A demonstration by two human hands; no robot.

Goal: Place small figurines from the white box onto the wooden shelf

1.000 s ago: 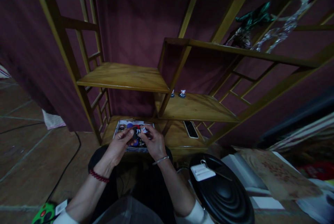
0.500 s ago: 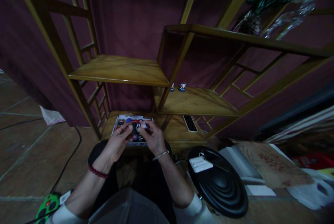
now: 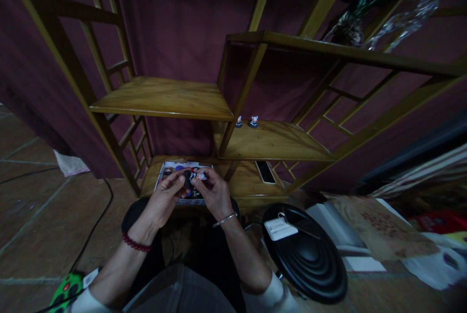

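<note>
My left hand is closed on the round dark base of a small figurine. Fingers of my right hand pinch the figurine by its pale, patterned upper part. Both hands are over an open white box on the lowest shelf. Several small colourful items lie in the box, partly hidden by my hands. Two similar figurines stand on the middle shelf: one figurine in plain sight, the other figurine close to the upright post.
A phone lies on the lowest shelf. At my right stands a round black stool with a white case on it. Cardboard and a plastic bag lie farther right. A green device with cables is on the floor at left.
The view has shifted slightly. Both hands keep hold of the figurine in nearly the same place, and the shelf items stay put.
</note>
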